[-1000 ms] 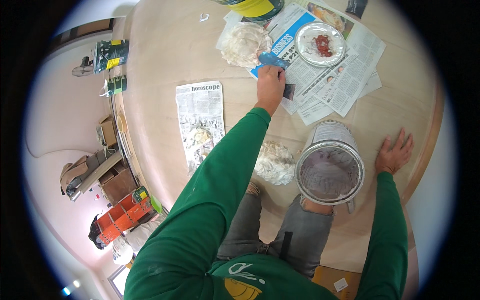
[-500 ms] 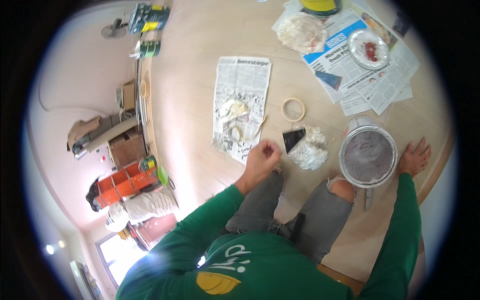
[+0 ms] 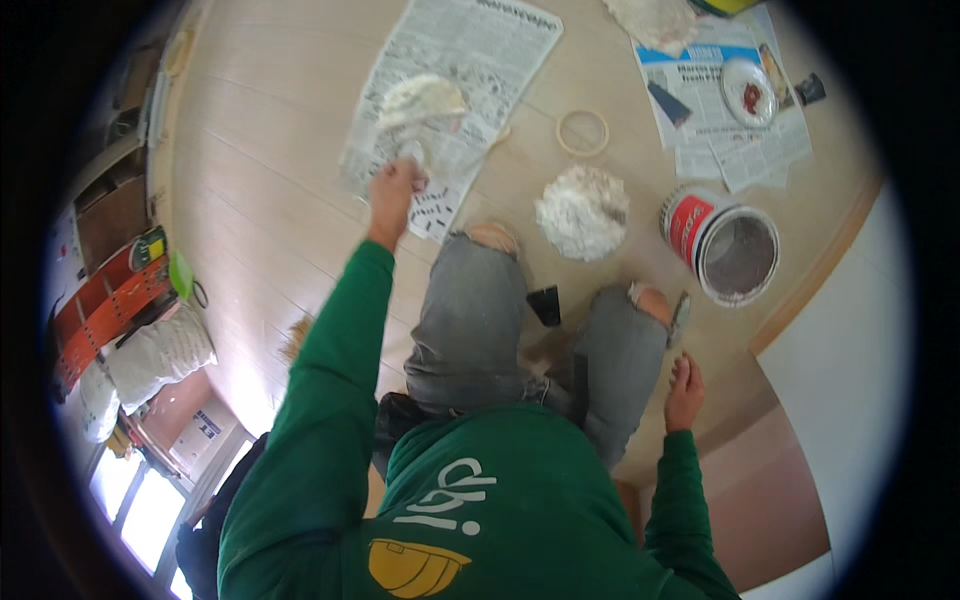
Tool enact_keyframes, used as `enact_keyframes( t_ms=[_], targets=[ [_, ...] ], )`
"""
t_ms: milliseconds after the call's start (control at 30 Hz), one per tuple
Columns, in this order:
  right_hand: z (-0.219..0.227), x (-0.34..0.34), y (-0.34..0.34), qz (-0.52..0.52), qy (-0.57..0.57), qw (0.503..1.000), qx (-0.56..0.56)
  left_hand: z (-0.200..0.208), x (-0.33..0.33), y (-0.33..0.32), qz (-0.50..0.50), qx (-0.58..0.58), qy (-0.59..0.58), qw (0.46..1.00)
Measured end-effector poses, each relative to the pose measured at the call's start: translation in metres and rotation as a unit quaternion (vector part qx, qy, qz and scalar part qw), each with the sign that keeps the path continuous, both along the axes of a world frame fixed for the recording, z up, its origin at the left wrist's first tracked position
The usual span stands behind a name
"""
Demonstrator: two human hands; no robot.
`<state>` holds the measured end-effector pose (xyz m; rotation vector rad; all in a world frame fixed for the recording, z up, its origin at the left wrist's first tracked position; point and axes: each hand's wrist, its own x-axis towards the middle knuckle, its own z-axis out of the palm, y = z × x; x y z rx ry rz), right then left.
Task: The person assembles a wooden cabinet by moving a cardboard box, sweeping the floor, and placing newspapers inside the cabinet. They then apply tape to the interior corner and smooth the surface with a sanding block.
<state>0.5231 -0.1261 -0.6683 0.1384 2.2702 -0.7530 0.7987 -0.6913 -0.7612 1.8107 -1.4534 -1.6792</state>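
My left hand point(image 3: 396, 200) is over the newspaper sheet point(image 3: 480, 60), its fingers curled at a small pale round thing point(image 3: 413, 152). Blur and the fingers hide what they grip. Beyond it on the same sheet lies a crumpled off-white clump point(image 3: 422, 101). My right hand point(image 3: 685, 392) hangs beside my right knee with its fingers loosely apart and nothing in them. Just ahead of it is a flat-handled tool point(image 3: 680, 320), perhaps a scraper. Between my legs lies a black flat piece point(image 3: 545, 306), with a white fluffy bundle point(image 3: 583, 212) beyond my knees.
An open paint bucket point(image 3: 738, 255) with greyish insides stands at right. Ahead lie a tape roll point(image 3: 582, 132) and more newspaper point(image 3: 700, 110) under a foil-like plate point(image 3: 749, 93). An orange ladder point(image 3: 110, 320) and white sacks point(image 3: 160, 350) are far left. A wall point(image 3: 840, 400) rises at right.
My left hand has moved forward and left onto the newspaper. My right hand has left the floor beside the bucket and come back toward me. The black piece now lies apart from the white bundle.
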Motion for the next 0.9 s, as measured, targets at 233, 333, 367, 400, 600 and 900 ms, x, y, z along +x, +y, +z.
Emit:
enact_keyframes(
  t_ms=[233,333,367,400,600,900],
  targets=[
    [0.02,0.045,-0.181,0.24,0.048,0.964,-0.103,0.019,0.01,0.005,0.013,-0.002,-0.044,0.999],
    [-0.046,0.091,-0.225,0.295,-0.052,0.954,-0.014,0.02,0.068,0.063,-0.167,-0.052,-0.168,0.97],
    [-0.064,0.11,-0.229,0.267,-0.075,0.959,0.058,0.048,0.058,0.091,-0.223,-0.004,-0.163,0.961],
    [-0.082,0.129,-0.231,0.243,-0.1,0.957,0.125,0.08,0.05,0.123,-0.25,0.076,-0.195,0.945],
    [-0.136,0.205,-0.212,0.123,0.004,0.958,0.258,0.151,0.023,0.185,-0.429,0.009,-0.319,0.845],
    [-0.136,0.188,-0.215,0.217,-0.018,0.96,0.176,0.148,0.021,0.17,-0.434,0.015,-0.321,0.842]
  ],
)
